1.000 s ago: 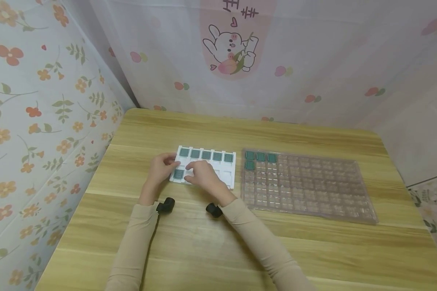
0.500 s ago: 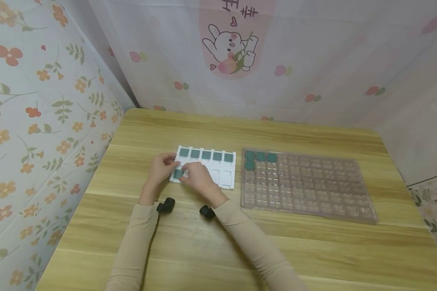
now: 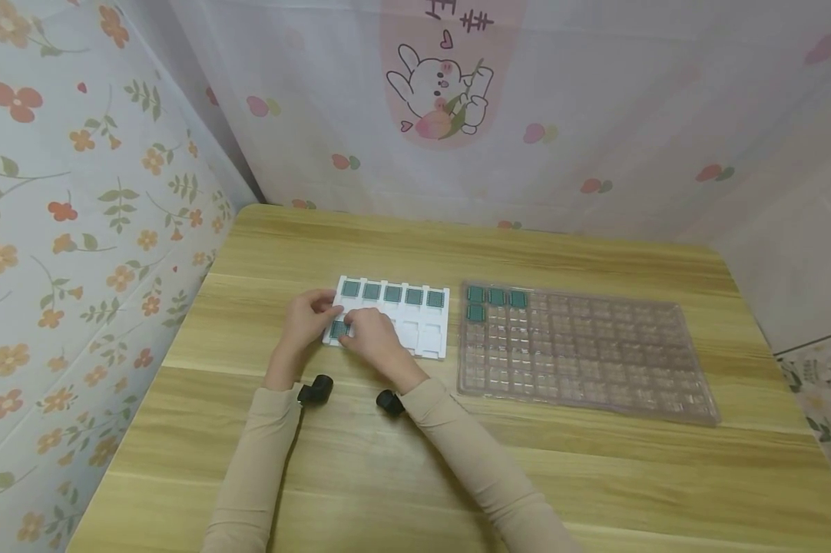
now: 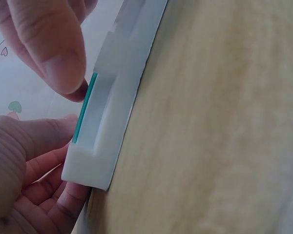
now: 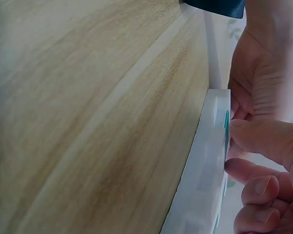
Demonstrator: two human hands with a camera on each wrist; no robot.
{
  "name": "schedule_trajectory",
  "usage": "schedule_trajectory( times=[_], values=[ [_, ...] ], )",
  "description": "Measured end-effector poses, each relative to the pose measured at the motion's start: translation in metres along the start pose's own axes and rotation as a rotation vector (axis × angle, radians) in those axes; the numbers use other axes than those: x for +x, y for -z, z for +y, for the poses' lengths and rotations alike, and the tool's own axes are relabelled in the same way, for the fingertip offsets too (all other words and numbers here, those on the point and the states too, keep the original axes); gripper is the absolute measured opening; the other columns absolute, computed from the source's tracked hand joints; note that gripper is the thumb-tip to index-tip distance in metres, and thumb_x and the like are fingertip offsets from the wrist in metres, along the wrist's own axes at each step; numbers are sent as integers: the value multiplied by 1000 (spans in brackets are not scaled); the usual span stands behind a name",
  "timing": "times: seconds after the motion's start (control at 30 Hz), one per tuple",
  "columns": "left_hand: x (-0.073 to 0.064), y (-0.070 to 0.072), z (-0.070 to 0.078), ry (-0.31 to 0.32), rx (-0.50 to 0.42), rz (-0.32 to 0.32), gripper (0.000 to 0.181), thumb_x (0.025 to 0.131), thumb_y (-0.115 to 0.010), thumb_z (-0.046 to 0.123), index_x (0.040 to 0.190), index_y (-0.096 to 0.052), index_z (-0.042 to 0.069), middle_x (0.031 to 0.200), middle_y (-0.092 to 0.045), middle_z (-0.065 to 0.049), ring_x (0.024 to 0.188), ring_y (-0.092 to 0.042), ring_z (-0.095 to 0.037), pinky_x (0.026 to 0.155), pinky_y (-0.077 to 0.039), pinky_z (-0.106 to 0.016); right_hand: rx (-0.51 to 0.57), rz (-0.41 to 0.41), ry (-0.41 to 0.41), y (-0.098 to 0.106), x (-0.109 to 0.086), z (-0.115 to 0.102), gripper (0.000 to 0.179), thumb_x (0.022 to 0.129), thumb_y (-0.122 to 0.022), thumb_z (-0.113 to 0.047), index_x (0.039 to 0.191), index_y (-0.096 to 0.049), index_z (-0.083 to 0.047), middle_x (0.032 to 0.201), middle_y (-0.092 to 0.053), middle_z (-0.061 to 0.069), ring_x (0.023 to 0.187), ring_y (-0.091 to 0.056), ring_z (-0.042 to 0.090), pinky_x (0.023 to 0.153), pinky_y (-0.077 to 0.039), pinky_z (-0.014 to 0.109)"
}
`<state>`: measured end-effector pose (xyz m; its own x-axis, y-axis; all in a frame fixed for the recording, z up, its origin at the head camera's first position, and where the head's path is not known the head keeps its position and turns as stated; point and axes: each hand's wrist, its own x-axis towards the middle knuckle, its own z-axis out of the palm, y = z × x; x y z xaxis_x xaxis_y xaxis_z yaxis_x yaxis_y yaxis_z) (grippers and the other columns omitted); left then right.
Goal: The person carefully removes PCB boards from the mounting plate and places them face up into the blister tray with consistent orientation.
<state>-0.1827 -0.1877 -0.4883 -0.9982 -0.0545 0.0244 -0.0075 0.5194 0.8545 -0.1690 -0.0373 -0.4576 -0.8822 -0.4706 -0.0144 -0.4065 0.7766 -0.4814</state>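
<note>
A white plastic tray (image 3: 431,316) lies on the table, with a row of green square chips (image 3: 392,294) along its far side. One more green chip (image 3: 339,330) sits in its near left pocket. My left hand (image 3: 305,322) grips the tray's left edge, thumb on top and fingers at the side. With thumb and fingertips, my right hand (image 3: 374,336) pinches at the near left chip; in the right wrist view the thumb (image 5: 249,134) touches that chip's green edge. The right hand hides the tray's middle pockets.
A clear plastic tray (image 3: 595,353) with many pockets lies to the right; several green chips (image 3: 496,297) fill its far left corner. Black wrist cameras (image 3: 316,390) hang at both wrists. Patterned curtains (image 3: 305,92) stand behind and left of the wooden table (image 3: 388,491).
My right hand has moved left across the white tray, from the pocket beside the near left chip onto that chip's edge. The left hand has stayed in place.
</note>
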Motion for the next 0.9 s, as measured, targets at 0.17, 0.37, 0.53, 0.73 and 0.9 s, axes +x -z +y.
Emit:
schedule_trajectory(
  times=[0.17, 0.37, 0.53, 0.73, 0.9],
  values=[
    [0, 0, 0, -7, 8, 0, 34, 83, -69, 6, 112, -62, -9, 88, -65, -22, 80, -59, -28, 64, -42, -22, -40, 11, -14, -1, 2, -2, 24, 81, -73, -20, 99, -70, -5, 97, -71, 5, 88, -66, 17, 76, -50, 27],
    [0, 0, -1, 9, -7, -7, 34, 84, -68, 5, 113, -61, -10, 90, -65, -24, 81, -60, -29, 65, -43, -22, -87, 4, -29, -3, 4, -4, 23, 80, -74, -21, 97, -70, -5, 95, -71, 4, 85, -66, 16, 74, -50, 25],
    [0, -1, 1, -5, -31, -1, 32, 82, -69, 3, 111, -62, -11, 89, -65, -25, 80, -60, -30, 64, -43, -20, -95, 13, -21, -5, 6, -5, 18, 79, -72, -18, 93, -70, -5, 91, -70, 3, 79, -65, 15, 70, -49, 25],
    [0, -1, 1, -31, -30, 3, 31, 82, -68, 2, 110, -62, -12, 89, -65, -25, 79, -61, -31, 64, -43, -21, -83, 38, 2, -6, 6, -3, 13, 77, -72, -14, 86, -70, -5, 83, -69, 3, 69, -61, 13, 63, -48, 24],
    [0, 0, 0, -28, -47, -1, 32, 83, -68, 2, 110, -61, -12, 91, -65, -26, 81, -61, -32, 64, -43, -19, -84, 41, 15, -6, 6, -3, 10, 76, -72, -14, 81, -69, -6, 79, -68, 1, 64, -57, 11, 60, -46, 23]
  ],
)
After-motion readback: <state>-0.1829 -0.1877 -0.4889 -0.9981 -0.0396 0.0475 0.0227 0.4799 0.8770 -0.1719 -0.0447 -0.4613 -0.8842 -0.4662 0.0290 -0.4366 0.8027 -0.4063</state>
